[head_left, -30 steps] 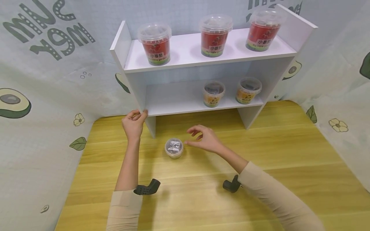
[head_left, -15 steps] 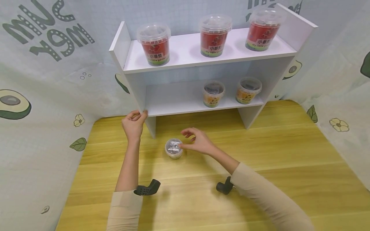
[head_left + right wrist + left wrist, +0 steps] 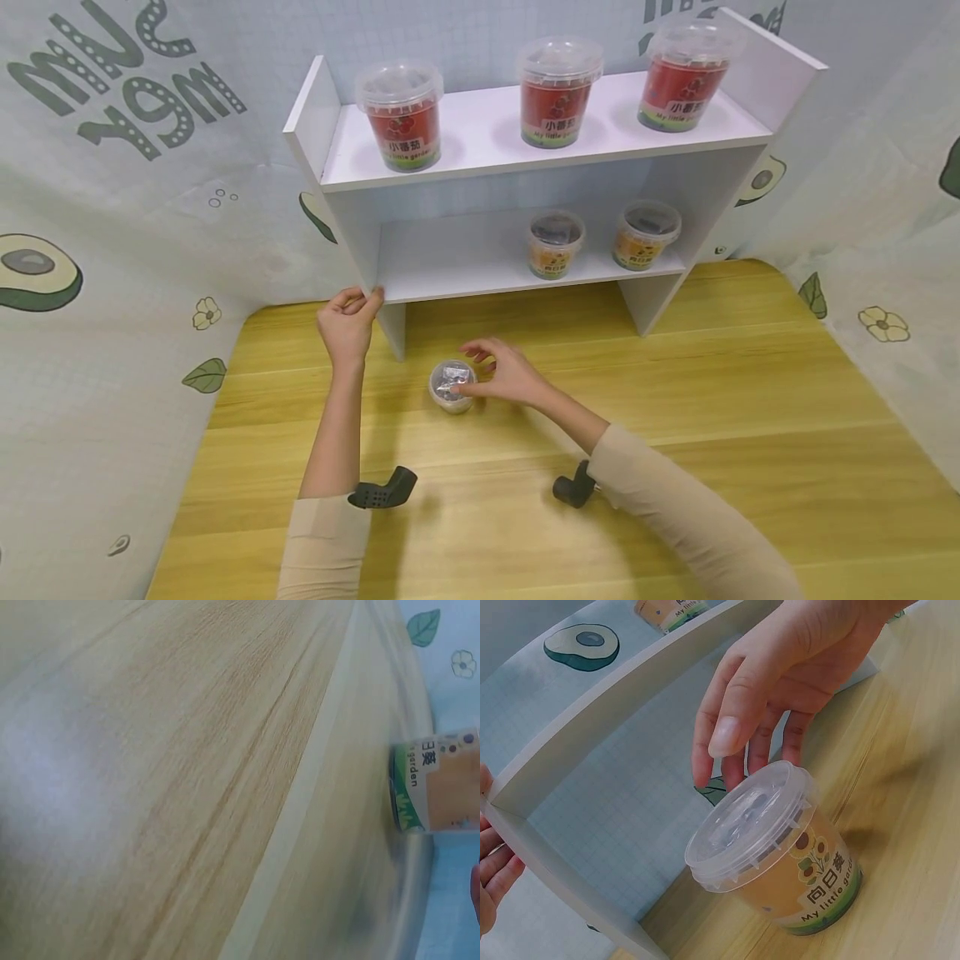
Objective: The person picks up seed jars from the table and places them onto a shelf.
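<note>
A small orange-yellow plastic tub point(image 3: 442, 383) with a clear lid stands on the wooden table, its sunflower label readable in the left wrist view. Over it reaches my right hand point(image 3: 510, 377), fingers parted and gently bent, the thumb overlapping the lid in the head view. In the left wrist view those fingers hang right at the rim of the lid point(image 3: 742, 817). My left hand point(image 3: 347, 327) grips the front left corner of the white shelf point(image 3: 442, 250), thumb on its edge. The right wrist view catches the tub point(image 3: 448, 784) and a fingertip at its right border.
On the upper board stand a red tub point(image 3: 407, 137) at left, another red tub point(image 3: 555, 112) mid-right and a third red tub point(image 3: 681, 96) at right. Two yellow tubs, one nearer point(image 3: 553, 254) and one farther right point(image 3: 641, 246), occupy the lower board. Printed cloth point(image 3: 135, 275) encloses the table.
My right hand has moved left from beside the small tub until thumb and fingers are over its lid. The left hand stays on the shelf corner, and the tub has not moved.
</note>
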A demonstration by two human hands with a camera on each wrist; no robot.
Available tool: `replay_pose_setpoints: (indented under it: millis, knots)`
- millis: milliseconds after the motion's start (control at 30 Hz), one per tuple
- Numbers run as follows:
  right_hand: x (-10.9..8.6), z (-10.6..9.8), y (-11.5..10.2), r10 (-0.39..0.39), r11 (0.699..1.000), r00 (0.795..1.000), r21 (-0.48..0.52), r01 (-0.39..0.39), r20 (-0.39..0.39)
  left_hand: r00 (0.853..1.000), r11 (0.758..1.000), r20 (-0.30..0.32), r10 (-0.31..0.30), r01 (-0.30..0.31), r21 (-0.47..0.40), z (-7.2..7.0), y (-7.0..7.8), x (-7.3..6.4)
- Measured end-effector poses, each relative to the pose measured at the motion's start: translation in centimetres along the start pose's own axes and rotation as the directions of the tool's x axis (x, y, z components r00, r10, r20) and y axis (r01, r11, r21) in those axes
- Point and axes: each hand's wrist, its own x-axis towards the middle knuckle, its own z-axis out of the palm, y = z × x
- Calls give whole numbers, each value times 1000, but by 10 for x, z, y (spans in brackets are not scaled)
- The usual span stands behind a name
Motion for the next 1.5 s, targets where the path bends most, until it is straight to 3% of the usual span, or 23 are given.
replay_pose_setpoints:
  millis: [633, 1167, 1500]
  knots:
    - [4, 12, 5, -18, 1000, 999, 20, 17, 29, 999, 999, 31, -38, 39, -4, 0, 4, 1]
    - [3, 17, 4, -14, 1000, 999, 28, 12, 51, 999, 1000, 26, -18, 19, -2, -1, 1, 1]
    - [3, 20, 4, -2, 1000, 999, -24, 3, 47, 999, 999, 16, -34, 34, -12, -1, 2, 0]
